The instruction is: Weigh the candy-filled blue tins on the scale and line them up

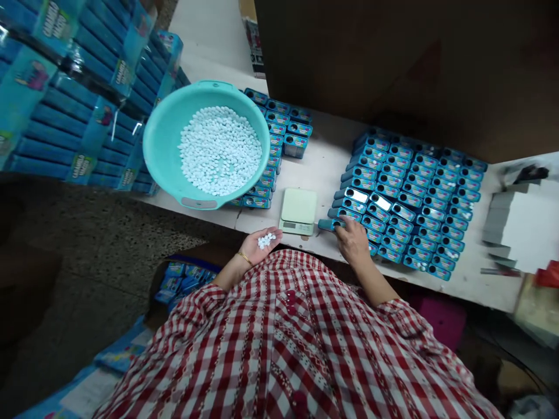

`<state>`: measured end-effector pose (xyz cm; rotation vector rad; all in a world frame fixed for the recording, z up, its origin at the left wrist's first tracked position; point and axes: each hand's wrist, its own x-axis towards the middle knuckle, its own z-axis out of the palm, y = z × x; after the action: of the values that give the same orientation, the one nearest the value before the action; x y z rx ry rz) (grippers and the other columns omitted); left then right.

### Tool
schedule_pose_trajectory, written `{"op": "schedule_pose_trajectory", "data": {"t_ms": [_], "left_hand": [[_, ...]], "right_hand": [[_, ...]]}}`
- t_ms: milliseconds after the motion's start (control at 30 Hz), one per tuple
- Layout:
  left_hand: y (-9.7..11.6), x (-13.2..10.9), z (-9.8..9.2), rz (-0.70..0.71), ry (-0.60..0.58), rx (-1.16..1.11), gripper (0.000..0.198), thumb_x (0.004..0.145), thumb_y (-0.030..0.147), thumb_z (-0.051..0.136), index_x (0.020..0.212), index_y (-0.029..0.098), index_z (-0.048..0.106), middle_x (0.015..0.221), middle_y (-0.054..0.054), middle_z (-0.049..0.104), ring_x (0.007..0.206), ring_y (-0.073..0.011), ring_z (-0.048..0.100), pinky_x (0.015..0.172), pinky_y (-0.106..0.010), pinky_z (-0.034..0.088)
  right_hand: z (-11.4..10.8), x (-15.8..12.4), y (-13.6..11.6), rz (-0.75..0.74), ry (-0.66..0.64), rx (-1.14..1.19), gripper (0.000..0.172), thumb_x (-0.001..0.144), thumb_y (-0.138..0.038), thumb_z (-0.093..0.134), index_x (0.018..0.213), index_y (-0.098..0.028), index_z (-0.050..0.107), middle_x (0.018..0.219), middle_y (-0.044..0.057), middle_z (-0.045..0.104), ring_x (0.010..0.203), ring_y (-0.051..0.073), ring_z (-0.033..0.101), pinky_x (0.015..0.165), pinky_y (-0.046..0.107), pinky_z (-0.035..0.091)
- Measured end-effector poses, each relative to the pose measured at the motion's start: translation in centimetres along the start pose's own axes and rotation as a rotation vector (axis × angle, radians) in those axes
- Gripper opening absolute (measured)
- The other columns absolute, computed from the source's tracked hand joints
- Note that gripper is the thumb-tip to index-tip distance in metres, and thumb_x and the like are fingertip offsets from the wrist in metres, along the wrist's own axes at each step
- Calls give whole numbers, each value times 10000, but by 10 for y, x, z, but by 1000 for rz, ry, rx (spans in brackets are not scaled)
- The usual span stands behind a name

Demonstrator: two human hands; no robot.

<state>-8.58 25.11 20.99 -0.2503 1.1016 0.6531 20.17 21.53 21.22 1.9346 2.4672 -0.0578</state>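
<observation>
My left hand [261,244] lies palm up in front of the scale, with a small heap of white candies [266,240] on it. To the right, my right hand [351,237] has its fingers bent down at the near left corner of the block of small blue boxes [410,201]; its fingertips meet a box [325,224] that sticks out to the left. Between the hands stands a pale green scale [299,209] with nothing on its plate. A turquoise basin [163,151] at the left holds many white candies [220,151].
More blue boxes [296,145] stand right of the basin. Wrapped packs of blue boxes [82,105] are piled at the upper left. White cards [530,224] lie at the right. A dark brown panel [393,64] rises behind the table. An open carton of blue packs [179,279] sits below the table edge.
</observation>
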Motion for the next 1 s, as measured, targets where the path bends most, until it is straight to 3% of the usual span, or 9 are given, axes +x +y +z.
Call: {"op": "schedule_pose_trajectory", "data": {"t_ms": [133, 233, 300, 433, 567, 733, 833, 1000], "left_hand": [[-4, 0, -5, 12, -27, -19, 256, 841, 122, 426, 959, 47, 640, 861, -143, 700, 848, -186, 665, 841, -305, 502], [-7, -1, -6, 36, -47, -45, 278, 842, 131, 429, 1017, 47, 627, 869, -139, 701, 854, -186, 665, 862, -311, 492], [-9, -3, -8, 49, -47, -64, 284, 844, 133, 426, 1031, 56, 625, 869, -131, 702, 846, -183, 666, 855, -311, 492], [-16, -5, -16, 57, -60, -121, 276, 848, 132, 418, 994, 48, 635, 897, -144, 698, 869, -197, 660, 842, -317, 491], [-27, -1, -18, 5, -103, -152, 288, 865, 156, 403, 971, 38, 644, 827, -141, 692, 753, -184, 655, 797, -330, 492], [-37, 1, -14, -50, -99, -172, 291, 887, 168, 393, 775, 83, 648, 621, -63, 630, 644, -155, 627, 772, -305, 487], [-39, -1, -16, -64, -63, -157, 299, 887, 159, 399, 689, 98, 616, 588, -51, 610, 670, -159, 634, 783, -303, 491], [-40, 0, -18, -75, -34, -126, 286, 889, 154, 389, 718, 102, 612, 644, -72, 645, 746, -181, 652, 779, -326, 507]], "right_hand": [[-13, 42, -39, -151, -41, 26, 260, 878, -177, 408, 1016, -205, 627, 1222, 103, 525, 977, 224, 444, 821, 352, 320], [-6, 74, -57, -245, -114, 48, 254, 867, -161, 421, 1019, -195, 622, 1236, 110, 519, 962, 222, 461, 809, 354, 329], [-2, 80, -60, -259, -112, 95, 254, 872, -179, 433, 1047, -189, 616, 1268, 113, 503, 1035, 234, 448, 850, 367, 330], [-8, 59, -69, -256, -57, 299, 303, 898, -289, 438, 1152, -201, 578, 1262, 115, 518, 1119, 256, 427, 904, 409, 346], [-13, 37, -101, -472, -233, 529, 301, 904, -263, 425, 1153, -197, 580, 1160, 118, 570, 1014, 222, 500, 852, 375, 422], [-1, 38, -126, -609, -367, 548, 292, 892, -163, 414, 1130, -130, 580, 1082, 133, 563, 1006, 211, 497, 848, 352, 446], [4, 39, -124, -596, -406, 629, 271, 888, -161, 430, 1109, -145, 585, 1066, 112, 559, 1022, 191, 498, 854, 328, 450], [6, 38, -121, -470, -465, 747, 236, 886, -193, 458, 1076, -161, 593, 1018, 86, 557, 954, 162, 532, 827, 293, 454]]}}
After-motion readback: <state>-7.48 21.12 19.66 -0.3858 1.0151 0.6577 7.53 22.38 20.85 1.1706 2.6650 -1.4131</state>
